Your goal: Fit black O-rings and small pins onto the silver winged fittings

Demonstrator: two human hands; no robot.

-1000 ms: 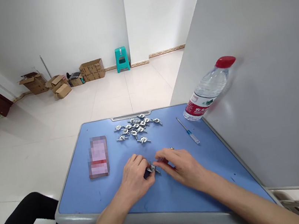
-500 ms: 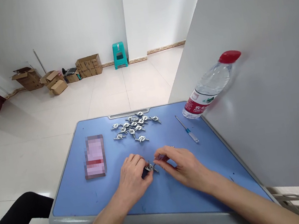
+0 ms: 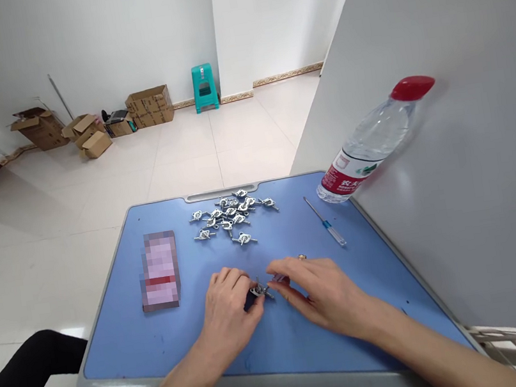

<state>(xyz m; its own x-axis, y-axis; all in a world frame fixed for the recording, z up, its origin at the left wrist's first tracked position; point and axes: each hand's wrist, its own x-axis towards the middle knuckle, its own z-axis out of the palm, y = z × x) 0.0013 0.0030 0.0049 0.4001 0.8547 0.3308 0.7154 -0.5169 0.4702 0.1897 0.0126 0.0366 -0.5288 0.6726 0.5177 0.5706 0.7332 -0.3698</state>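
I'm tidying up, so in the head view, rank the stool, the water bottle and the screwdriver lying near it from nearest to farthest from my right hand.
1. Screwdriver, just ahead, slightly right.
2. Water bottle, farther ahead, right.
3. Stool, farthest off, ahead and left.

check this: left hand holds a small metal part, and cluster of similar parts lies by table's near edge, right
No: the head view shows the cluster of similar parts towards the far edge of the table, not the near one. The left hand does hold a small metal part.
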